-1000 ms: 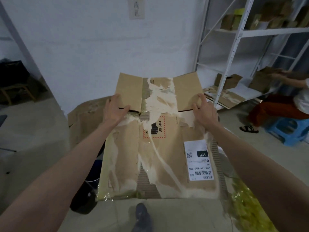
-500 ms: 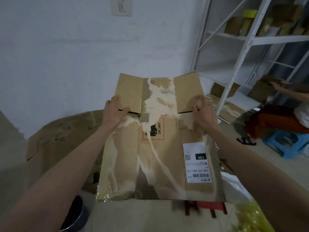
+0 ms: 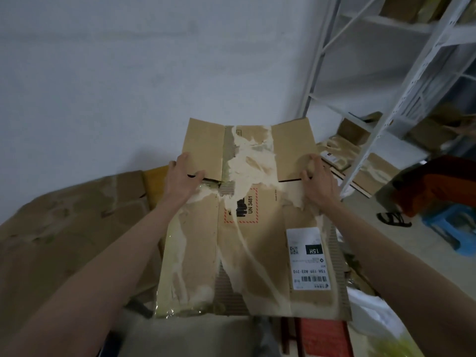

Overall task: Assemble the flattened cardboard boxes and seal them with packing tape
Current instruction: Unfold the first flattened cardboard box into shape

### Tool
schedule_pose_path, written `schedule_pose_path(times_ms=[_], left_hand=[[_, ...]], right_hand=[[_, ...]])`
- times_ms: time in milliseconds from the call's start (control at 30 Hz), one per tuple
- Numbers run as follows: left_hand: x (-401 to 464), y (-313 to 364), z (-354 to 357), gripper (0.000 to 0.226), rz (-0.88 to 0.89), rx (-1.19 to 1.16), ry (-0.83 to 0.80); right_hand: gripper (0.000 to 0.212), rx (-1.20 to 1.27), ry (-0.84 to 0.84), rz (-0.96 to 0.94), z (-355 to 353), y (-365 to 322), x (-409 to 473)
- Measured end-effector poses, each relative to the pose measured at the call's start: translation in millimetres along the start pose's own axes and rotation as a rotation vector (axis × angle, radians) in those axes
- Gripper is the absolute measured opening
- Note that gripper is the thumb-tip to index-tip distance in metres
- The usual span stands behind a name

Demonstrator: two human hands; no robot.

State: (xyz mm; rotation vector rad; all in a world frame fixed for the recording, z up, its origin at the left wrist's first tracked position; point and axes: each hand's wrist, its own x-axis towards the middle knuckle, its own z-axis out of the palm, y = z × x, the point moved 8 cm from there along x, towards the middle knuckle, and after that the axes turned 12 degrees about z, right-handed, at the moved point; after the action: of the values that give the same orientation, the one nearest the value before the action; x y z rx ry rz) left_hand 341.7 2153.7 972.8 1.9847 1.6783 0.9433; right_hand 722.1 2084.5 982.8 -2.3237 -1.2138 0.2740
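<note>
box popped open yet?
No. The box is flat, held up by the left hand and right hand at its edges, label facing the camera.

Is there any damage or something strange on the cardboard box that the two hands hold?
Yes. The flattened cardboard box is badly worn: pale torn patches run down its middle, the corrugated layer shows near the lower edge, and old clear tape clings at the lower left corner. The white shipping label is intact.

Cardboard pile (image 3: pixel 67 228) crowds left; shelf post (image 3: pixel 386 119) blocks right.
</note>
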Motion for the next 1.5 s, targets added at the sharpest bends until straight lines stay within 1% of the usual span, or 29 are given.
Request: schedule_pose_path(times_ms=[233,400,500,700,1067,1167,1333,1500], left_hand=[[64.7,-31.3,67.6,0.071,-0.161,0.019,0.02],[82.6,-57.9,80.4,0.07,-0.267,0.04,0.093],[89.7,-79.9,78.3,0.068,-0.347,0.055,0.119],[103.0,-141.2,84.8,0.07,-0.433,0.069,0.155],[156.5,-253.7,122.8,0.074,-0.49,0.049,0.106],[168.6,-278.3,128.0,0.075,-0.52,0.044,0.093],[178.3,-310.1,148.0,0.076,-0.544,0.034,0.064],[169.2,-337.4,172.8,0.08,-0.563,0.031,0.016]], right_hand=[[0.049,-0.022,-0.136,-0.075,74.8,-10.5,118.9],[0.049,-0.018,-0.235,-0.181,127.8,-41.7,171.0],[0.05,-0.012,-0.258,-0.251,164.7,-65.3,189.8],[0.053,-0.005,-0.373,-0.245,237.1,-100.0,212.3],[0.059,-0.028,-0.539,-0.182,364.4,-136.1,247.0],[0.059,-0.05,-0.543,-0.178,389.8,-147.9,254.0],[0.06,-0.07,-0.579,-0.173,431.5,-145.6,261.6],[0.061,-0.085,-0.61,-0.164,464.1,-131.1,263.4]])
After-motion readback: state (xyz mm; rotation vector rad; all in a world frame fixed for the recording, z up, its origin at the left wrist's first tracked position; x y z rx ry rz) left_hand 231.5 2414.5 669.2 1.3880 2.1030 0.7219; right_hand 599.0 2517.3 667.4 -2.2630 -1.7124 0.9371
